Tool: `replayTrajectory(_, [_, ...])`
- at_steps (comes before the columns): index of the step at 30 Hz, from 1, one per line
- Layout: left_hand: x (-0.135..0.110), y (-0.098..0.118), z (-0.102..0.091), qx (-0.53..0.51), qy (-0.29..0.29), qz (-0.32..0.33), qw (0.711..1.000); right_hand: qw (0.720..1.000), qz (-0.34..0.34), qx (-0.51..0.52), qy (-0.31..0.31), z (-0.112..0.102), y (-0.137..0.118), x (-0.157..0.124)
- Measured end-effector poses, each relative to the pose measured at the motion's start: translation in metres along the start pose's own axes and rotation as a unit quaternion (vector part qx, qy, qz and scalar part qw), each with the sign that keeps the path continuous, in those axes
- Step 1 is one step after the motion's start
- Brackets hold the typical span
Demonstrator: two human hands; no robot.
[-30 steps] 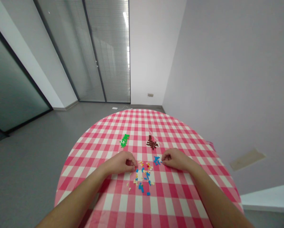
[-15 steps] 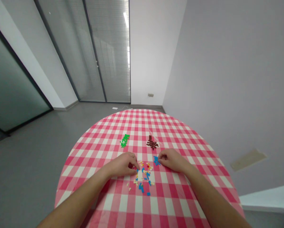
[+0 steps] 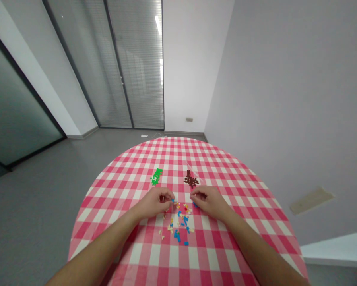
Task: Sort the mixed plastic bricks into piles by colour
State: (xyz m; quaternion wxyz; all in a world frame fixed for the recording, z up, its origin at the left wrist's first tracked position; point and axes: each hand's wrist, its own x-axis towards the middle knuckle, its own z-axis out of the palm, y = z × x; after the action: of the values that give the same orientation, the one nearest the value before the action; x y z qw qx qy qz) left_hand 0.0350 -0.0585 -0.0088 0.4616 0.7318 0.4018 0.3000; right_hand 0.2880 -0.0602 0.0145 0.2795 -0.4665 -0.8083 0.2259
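Observation:
My left hand (image 3: 156, 202) hovers over the pink-and-white gingham tablecloth (image 3: 172, 159), its fingertips pinched together at the upper left of a loose scatter of small plastic bricks (image 3: 180, 222) in blue, yellow, white and red. A tiny blue brick (image 3: 173, 201) shows at those fingertips. My right hand (image 3: 208, 200) has its fingers curled at the scatter's upper right, partly covering a small group of blue bricks (image 3: 194, 205). Farther away lie a pile of green bricks (image 3: 156, 176) and a pile of dark brown bricks (image 3: 191, 181), with neither hand touching them.
The round table's far edge (image 3: 178, 138) curves against a grey floor. A thin white cable (image 3: 151, 135) lies on the floor beyond it. A pale wall stands to the right, and glass partitions with blinds stand ahead and to the left. No other person is in view.
Both hands have moved inward, closing the gap between them. My right hand now covers most of the blue group that lay open a second ago. The green and brown piles have not moved.

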Motion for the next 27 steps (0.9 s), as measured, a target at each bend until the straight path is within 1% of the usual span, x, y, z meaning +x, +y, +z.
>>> replayTrajectory(3, [0.001,-0.001,0.003,-0.040,-0.001,-0.013,0.999,0.999,-0.024,0.019,0.016,0.009,-0.008,-0.002])
replayTrajectory(5, [0.001,0.000,0.006,-0.067,-0.008,-0.005,0.998,0.999,-0.042,0.029,0.018,0.015,-0.012,-0.003])
replayTrajectory(9, [0.001,0.002,0.010,-0.116,-0.029,0.013,0.993,0.994,-0.102,0.007,-0.025,0.022,-0.015,-0.003])
replayTrajectory(13, [0.000,0.003,0.012,-0.145,-0.041,0.003,0.989,0.989,-0.137,-0.021,-0.052,0.026,-0.014,-0.003])
replayTrajectory(17, [-0.001,0.002,0.012,-0.162,-0.050,0.003,0.986,0.989,-0.133,-0.012,-0.065,0.025,-0.017,-0.003])
replayTrajectory(23, [-0.001,0.000,0.012,-0.138,-0.051,-0.003,0.989,0.993,-0.098,0.011,-0.061,0.022,-0.020,-0.003])
replayTrajectory(27, [-0.002,-0.001,0.012,-0.140,-0.063,0.001,0.988,0.992,-0.105,0.009,-0.069,0.024,-0.019,-0.003])
